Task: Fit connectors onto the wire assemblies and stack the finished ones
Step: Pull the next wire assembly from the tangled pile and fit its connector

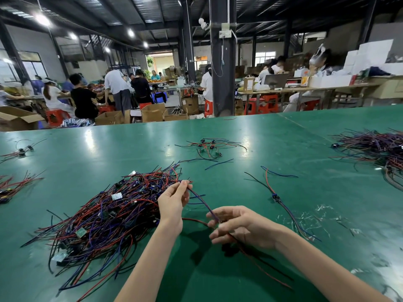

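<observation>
Blurred right hand (242, 229) around wire (202, 200)

Left hand (174, 199) and right hand (242, 227) pinch one wire assembly (201, 200) beside the wire pile (104, 216).

Green desk (283, 136) bearing a large tangle of wire assemblies (104, 219) near left, a small cluster (209, 147) far centre, and a heap (375, 147) far right.
</observation>
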Demonstrator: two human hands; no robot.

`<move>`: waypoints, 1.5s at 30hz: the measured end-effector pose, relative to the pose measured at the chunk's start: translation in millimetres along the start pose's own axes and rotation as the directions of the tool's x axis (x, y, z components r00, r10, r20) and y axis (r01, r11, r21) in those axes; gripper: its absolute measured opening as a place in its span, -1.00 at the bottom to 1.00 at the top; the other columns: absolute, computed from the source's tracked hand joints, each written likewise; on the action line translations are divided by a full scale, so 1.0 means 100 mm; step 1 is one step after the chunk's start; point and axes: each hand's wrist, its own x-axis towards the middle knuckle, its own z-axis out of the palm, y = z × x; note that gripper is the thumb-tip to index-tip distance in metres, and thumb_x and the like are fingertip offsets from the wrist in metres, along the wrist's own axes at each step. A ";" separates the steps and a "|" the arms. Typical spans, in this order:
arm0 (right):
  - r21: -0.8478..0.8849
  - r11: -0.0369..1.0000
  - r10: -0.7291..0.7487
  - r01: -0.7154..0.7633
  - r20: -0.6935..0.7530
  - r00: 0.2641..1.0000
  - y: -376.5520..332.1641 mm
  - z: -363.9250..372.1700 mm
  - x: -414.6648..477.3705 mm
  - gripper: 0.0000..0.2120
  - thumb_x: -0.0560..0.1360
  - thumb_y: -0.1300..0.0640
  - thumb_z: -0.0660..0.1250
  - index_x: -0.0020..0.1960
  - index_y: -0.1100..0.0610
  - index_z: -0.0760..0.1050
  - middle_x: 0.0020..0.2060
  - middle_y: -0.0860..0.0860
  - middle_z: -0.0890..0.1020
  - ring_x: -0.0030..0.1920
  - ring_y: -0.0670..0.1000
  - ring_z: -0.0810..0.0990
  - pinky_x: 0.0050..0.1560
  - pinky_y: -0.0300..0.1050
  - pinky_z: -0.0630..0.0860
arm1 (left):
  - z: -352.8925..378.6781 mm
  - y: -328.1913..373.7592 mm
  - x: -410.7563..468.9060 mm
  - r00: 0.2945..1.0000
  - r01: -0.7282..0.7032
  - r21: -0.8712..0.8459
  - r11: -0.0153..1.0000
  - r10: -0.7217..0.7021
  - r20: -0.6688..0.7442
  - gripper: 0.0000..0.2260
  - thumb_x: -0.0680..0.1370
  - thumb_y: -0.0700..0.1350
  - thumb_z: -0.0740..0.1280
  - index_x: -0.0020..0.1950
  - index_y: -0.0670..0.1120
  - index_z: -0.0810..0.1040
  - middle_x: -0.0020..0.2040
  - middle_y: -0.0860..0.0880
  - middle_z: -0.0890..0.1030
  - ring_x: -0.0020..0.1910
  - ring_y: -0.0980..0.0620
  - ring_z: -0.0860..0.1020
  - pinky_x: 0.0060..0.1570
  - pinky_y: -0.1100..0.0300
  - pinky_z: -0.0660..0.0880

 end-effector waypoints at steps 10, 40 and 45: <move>-0.117 0.960 -0.280 0.254 -0.353 0.893 0.02 -0.07 0.07 -0.47 0.39 0.64 0.24 0.25 0.22 0.41 -0.12 0.26 0.51 -0.20 0.21 0.64 -0.15 0.07 0.65 | 0.18 -0.10 -0.18 0.926 0.220 0.113 0.969 -0.244 0.290 -0.87 0.50 -0.17 0.37 -0.02 -0.21 0.58 -0.12 -0.11 0.64 -0.26 0.04 0.53 -0.25 0.26 0.55; -0.228 0.957 -0.264 0.181 -0.419 0.869 0.13 -0.03 0.14 -0.86 0.51 0.37 0.31 -0.21 0.25 0.54 -0.42 0.12 0.52 -0.49 0.03 0.56 -0.44 -0.09 0.59 | 0.24 -0.13 -0.35 0.951 0.200 -0.032 0.979 -0.186 0.248 -0.92 0.53 -0.26 0.32 -0.07 -0.26 0.59 -0.19 -0.17 0.69 -0.25 0.04 0.67 -0.27 0.27 0.58; -0.305 0.936 -0.295 0.174 -0.416 0.860 0.13 -0.02 0.11 -0.88 0.50 0.36 0.33 -0.21 0.26 0.53 -0.37 0.16 0.50 -0.47 0.02 0.56 -0.44 -0.09 0.59 | 0.23 -0.11 -0.36 0.945 0.230 -0.020 0.973 -0.218 0.242 -0.92 0.53 -0.25 0.34 -0.12 -0.23 0.60 -0.18 -0.18 0.69 -0.27 0.03 0.66 -0.29 0.26 0.58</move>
